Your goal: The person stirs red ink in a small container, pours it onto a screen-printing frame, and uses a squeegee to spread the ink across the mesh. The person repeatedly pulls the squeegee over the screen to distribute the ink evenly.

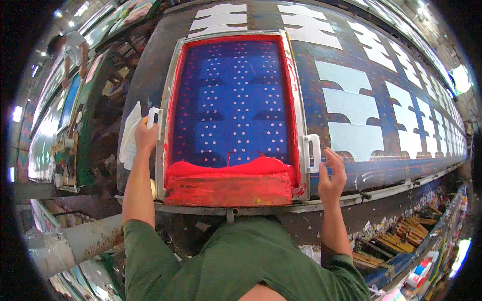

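Note:
A screen printing frame (173, 75) lies on the long dark table in front of me. Its blue mesh (241, 108) has rows of small pale dots, and cut fabric shapes show faintly through it. Thick red ink (251, 166) is heaped at the near end, above a wide red-smeared band (228, 189). My left hand (145, 134) is closed round the white handle (154, 118) on the frame's left side. Beside the white right handle (312, 153), my right hand (332, 178) is raised with loosely bent fingers apart, holding nothing.
Rows of pale cut fabric pieces (351, 105) lie along the table to the right, with more white pieces (219, 19) beyond the frame. White sheets (130, 135) lie left of the frame. A metal rail (361, 198) runs along the near edge. Another person (75, 47) stands far left.

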Demonstrator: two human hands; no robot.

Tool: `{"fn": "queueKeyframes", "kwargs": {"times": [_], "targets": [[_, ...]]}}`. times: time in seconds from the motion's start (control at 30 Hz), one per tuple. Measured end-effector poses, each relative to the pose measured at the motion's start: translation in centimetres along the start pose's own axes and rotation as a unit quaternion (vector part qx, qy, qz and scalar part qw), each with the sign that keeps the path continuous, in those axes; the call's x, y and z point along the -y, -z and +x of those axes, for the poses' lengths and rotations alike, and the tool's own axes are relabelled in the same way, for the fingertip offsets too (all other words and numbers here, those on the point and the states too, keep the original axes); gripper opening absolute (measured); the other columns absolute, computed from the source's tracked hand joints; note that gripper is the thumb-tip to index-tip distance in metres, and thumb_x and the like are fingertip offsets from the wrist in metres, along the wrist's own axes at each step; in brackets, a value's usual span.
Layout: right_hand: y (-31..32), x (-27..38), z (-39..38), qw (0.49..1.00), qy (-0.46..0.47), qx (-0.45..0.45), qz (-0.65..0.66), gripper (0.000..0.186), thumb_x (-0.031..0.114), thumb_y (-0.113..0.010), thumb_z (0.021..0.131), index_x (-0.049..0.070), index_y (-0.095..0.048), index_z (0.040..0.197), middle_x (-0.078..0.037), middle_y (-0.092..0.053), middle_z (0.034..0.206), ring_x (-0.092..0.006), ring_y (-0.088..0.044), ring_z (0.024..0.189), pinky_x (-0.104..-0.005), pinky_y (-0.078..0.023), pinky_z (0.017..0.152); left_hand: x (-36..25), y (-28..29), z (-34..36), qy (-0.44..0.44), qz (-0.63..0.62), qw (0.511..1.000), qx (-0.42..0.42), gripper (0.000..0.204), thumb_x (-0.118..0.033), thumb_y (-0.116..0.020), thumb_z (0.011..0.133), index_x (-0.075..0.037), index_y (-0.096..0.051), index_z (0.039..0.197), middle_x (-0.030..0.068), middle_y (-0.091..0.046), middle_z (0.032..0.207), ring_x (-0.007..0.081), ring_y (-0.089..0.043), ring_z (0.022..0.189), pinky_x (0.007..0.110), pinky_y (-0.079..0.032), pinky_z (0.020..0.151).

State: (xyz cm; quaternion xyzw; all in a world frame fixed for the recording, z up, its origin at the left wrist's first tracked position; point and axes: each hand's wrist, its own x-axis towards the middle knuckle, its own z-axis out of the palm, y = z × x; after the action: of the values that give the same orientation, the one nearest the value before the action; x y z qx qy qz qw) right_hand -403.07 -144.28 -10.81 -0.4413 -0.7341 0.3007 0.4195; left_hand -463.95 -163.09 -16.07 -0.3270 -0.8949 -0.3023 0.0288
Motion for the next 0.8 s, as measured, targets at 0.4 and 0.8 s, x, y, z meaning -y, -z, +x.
{"fn": "queueKeyframes", "kwargs": {"times": [0.4, 0.8], "targets": [[-4.8, 8.1, -2.9, 0.92, 0.301, 0.247, -0.035, 0.047, 0.012, -0.087, 0.084, 0.01, -0.074, 0.13, -0.013, -0.072, 0.137, -0.0393, -0.069, 0.125, -0.0534, -0.056, 0.107, -1.0, -2.3, 2.9, 0.061, 0.142, 0.987, 0.054, 0.051, -0.046, -0.05, 0.113, 0.002, -0.066, 0.121, 0.0339, -0.073, 0.123, 0.0543, -0.069, 0.119, 0.064, -0.051, 0.101], [-15.8, 3.2, 12.2, 0.828, 0.271, 0.214, -0.443, 0.079, 0.064, -0.06, 0.106, 0.003, -0.058, 0.157, -0.019, -0.045, 0.171, -0.0413, -0.04, 0.157, -0.0562, -0.034, 0.127, -0.8, -2.3, 2.5, 0.031, 0.1, 0.994, 0.045, 0.051, -0.046, -0.049, 0.114, 0.003, -0.062, 0.116, 0.0371, -0.072, 0.115, 0.0573, -0.068, 0.112, 0.067, -0.05, 0.095]]}}
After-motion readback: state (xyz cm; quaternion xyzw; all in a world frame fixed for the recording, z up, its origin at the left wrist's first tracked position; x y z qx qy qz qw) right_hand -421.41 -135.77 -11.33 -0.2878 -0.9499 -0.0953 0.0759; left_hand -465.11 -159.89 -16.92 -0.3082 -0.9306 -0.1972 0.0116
